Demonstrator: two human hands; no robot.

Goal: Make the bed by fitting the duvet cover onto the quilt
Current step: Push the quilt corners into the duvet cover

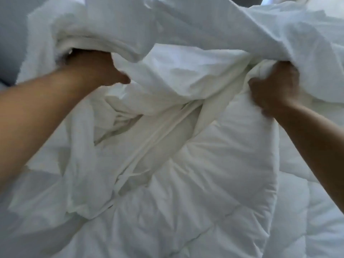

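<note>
At about nine o'clock the bare left arm reaches in, and the left hand (95, 68) is buried to the knuckles under a thick rolled fold of the thin, smooth white cotton duvet cover (186, 25), fingers hidden in the cloth and thumb out, gripping it. The cover billows in crisp creases across twelve o'clock and sags in soft, limp folds through the centre. Beneath it, from the centre down to six o'clock, lies the puffy white stitched quilt (214, 174), its padded panels rounded and pillowy with faint seam lines. At three o'clock the right hand (273, 88) is clenched tight on a bunched handful of cover fabric.
</note>
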